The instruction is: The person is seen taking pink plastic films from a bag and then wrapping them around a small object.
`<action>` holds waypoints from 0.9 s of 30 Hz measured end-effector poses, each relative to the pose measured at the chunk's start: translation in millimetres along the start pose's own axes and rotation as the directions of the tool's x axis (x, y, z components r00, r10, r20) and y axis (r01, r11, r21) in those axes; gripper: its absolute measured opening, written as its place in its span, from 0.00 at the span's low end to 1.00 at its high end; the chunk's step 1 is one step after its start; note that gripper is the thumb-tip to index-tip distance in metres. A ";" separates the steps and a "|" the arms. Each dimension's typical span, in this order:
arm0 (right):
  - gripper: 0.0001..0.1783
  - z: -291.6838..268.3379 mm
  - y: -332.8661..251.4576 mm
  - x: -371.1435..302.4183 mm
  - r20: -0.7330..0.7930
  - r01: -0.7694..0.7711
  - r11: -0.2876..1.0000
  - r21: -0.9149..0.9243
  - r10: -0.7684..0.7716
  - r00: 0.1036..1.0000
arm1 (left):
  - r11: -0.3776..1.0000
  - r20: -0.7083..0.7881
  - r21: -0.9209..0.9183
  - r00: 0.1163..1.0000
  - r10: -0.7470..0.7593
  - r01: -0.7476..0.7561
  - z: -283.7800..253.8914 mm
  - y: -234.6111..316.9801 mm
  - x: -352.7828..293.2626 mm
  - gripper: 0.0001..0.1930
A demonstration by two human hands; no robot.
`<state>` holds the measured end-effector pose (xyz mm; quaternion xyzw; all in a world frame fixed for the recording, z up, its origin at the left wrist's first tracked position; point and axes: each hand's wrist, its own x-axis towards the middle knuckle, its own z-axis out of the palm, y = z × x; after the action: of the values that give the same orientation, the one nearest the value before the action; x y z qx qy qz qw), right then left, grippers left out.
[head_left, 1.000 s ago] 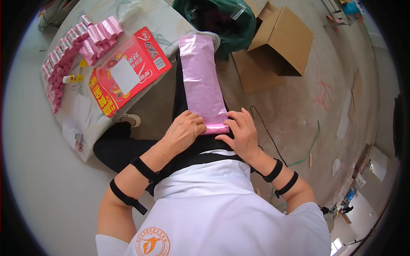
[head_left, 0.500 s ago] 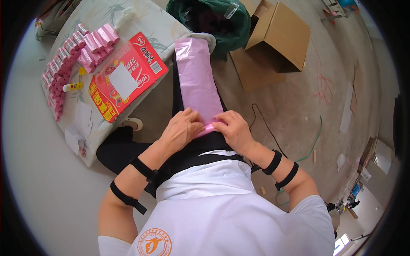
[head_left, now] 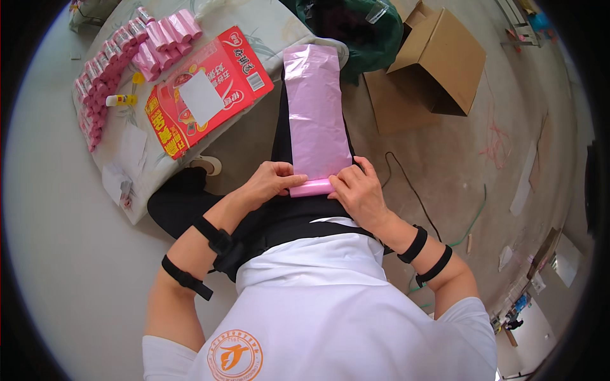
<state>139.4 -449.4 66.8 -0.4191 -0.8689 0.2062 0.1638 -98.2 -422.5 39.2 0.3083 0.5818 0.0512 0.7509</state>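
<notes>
1. Centrally, a pink roll (head_left: 311,188) lay crosswise on the person's lap, over the black trousers (head_left: 184,200), between the two hands
2. The left hand (head_left: 270,181) gripped the roll's left end, thumb and fingers pinched together on it
3. The right hand (head_left: 359,190) had its fingers bent onto the roll's right end, grasping it; how the thumb sat underneath could not be fully told
4. From the roll a flat pink film (head_left: 318,114) ran away from the body along the thigh, its far end resting at a corner of the table (head_left: 267,22), slightly creased
5. On the table, to the left, stood a red printed carton (head_left: 238,66) lying flat, with a white paper (head_left: 202,98) on top of it
6. Beside the carton lay a yellow-and-white glue stick (head_left: 121,100), a yellow cap (head_left: 137,78) near it, and a curved heap of pink rolls (head_left: 95,82) past them
7. Beyond the film a dark green bag (head_left: 356,38) sat next to an open cardboard box (head_left: 445,57) on the floor
8. To the right, a black cord (head_left: 413,190) curved across the floor, near a thin green line (head_left: 476,222)
</notes>
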 end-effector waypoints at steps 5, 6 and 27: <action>0.19 -5.0 -6.9 -1.1 0.070 -0.035 0.999 -0.018 0.036 0.997 | 0.999 0.041 -0.041 0.999 -0.002 0.004 -2.8 -11.1 6.7 0.10; 0.19 -5.8 -7.6 -1.6 0.071 -0.034 0.999 -0.018 0.035 0.997 | 0.997 0.032 -0.072 0.999 -0.011 0.013 -2.8 -13.7 7.0 0.10; 0.07 -1.3 -12.7 -3.5 0.204 0.088 0.995 -0.045 -0.077 0.976 | 0.985 0.019 -0.149 0.996 -0.087 0.089 -1.1 -16.4 6.8 0.09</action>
<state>133.7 -459.1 73.9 -0.3639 -0.9029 0.2174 0.0716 -101.7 -432.2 24.7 0.2252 0.5849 0.0596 0.7769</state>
